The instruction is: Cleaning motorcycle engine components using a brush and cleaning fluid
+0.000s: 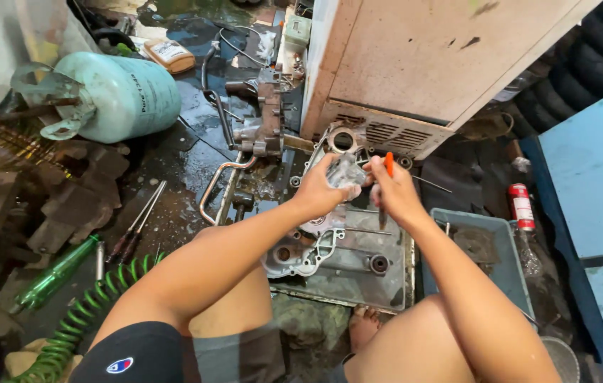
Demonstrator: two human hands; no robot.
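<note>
Head view shows your left hand gripping a small grey metal part above the engine casing; your right hand pinches an orange-handled tool. Steady the part firmly, working the tip slowly.

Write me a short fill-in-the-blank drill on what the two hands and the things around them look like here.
1. The right hand grips a tool with an ____ handle.
2. The left hand holds a small grey metal part above the flat grey metal engine casing, which lies on the ____.
3. The pale green gas cylinder lies on its ____.
4. The coiled air hose near the left knee is ____ in colour.

Missing words: orange; floor; side; green
</note>
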